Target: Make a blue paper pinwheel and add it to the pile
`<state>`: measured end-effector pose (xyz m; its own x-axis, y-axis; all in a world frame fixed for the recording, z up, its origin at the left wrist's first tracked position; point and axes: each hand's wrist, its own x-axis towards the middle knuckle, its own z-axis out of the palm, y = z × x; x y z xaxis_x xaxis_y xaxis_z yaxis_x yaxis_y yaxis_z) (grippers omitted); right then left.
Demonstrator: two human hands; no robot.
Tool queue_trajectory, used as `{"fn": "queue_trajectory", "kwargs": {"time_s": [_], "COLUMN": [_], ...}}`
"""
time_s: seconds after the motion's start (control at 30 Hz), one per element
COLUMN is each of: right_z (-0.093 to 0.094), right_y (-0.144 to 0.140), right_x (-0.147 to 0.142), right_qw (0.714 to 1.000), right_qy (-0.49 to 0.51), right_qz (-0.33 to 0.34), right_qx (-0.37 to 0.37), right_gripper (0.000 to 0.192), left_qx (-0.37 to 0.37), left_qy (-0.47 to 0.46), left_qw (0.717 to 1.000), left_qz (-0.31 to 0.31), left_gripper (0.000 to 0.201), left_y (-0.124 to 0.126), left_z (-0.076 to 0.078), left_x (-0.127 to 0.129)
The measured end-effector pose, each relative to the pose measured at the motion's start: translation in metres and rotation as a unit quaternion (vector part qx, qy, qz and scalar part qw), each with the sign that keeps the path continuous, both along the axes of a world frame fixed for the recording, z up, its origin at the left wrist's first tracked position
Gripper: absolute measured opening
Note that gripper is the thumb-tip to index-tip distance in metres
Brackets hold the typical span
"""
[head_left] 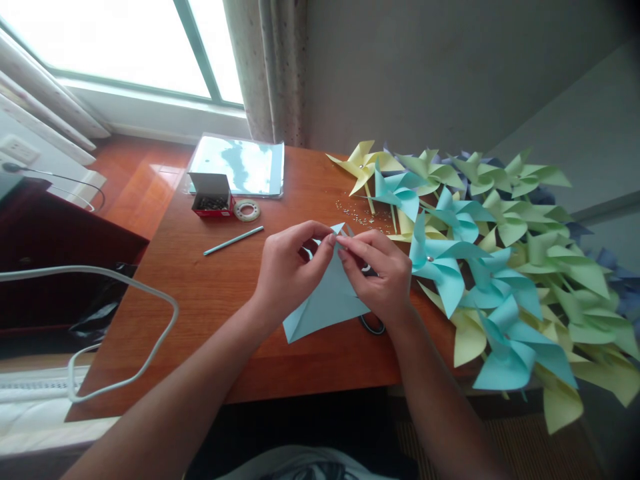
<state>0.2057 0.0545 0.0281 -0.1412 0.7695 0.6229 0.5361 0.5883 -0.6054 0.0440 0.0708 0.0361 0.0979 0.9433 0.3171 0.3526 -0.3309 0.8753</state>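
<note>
Filling the right side of the desk [210, 293], a heap of finished paper pinwheels [500, 267] in blue, yellow and green spreads from about one o'clock round to four o'clock of the hands. Near the desk's middle lies the light blue paper sheet [327, 300], partly folded, its long axis running from a low corner at seven o'clock up to a tip at twelve, where both hands meet. The left hand [290, 270] pinches that upper tip from the nine o'clock side, fingers closed on the paper; the right hand [380, 273] pinches it from three o'clock, its palm resting over the sheet's right edge, so both grips hold the same point and neither is nearer. Off at ten o'clock sit a clear folder [240, 167], a small open box [213, 195], a tape roll [247, 210] and a blue stick [233, 240]. Tiny pins [357, 213] are scattered at twelve o'clock.
</note>
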Motion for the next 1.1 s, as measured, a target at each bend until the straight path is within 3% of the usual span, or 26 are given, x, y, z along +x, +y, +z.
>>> {"fn": "queue_trajectory", "kwargs": {"time_s": [0.23, 0.33, 0.47, 0.73, 1.1], "right_z": [0.008, 0.011, 0.008, 0.008, 0.008], "right_y": [-0.002, -0.001, 0.002, 0.003, 0.003], "right_x": [0.004, 0.008, 0.009, 0.008, 0.007], "right_qw": [0.996, 0.983, 0.961, 0.954, 0.961], "right_qy": [0.040, 0.106, 0.183, 0.199, 0.167], "right_qz": [0.026, 0.043, 0.013, 0.028, 0.015], "right_qx": [-0.070, -0.145, -0.205, -0.220, -0.222], "right_gripper": [0.020, 0.017, 0.011, 0.001, 0.006], "left_qx": [-0.019, -0.021, -0.020, -0.030, -0.071], "left_qy": [-0.018, -0.028, -0.034, -0.041, -0.072], "left_qw": [1.000, 0.999, 0.998, 0.995, 0.989], "left_qz": [-0.003, -0.015, -0.040, -0.088, -0.105], "left_gripper": [0.015, 0.015, 0.015, 0.013, 0.015], "left_y": [0.000, -0.001, -0.002, -0.003, -0.004], "left_z": [0.001, 0.003, 0.004, 0.003, 0.003], "left_x": [0.000, 0.000, 0.001, 0.002, 0.003]}}
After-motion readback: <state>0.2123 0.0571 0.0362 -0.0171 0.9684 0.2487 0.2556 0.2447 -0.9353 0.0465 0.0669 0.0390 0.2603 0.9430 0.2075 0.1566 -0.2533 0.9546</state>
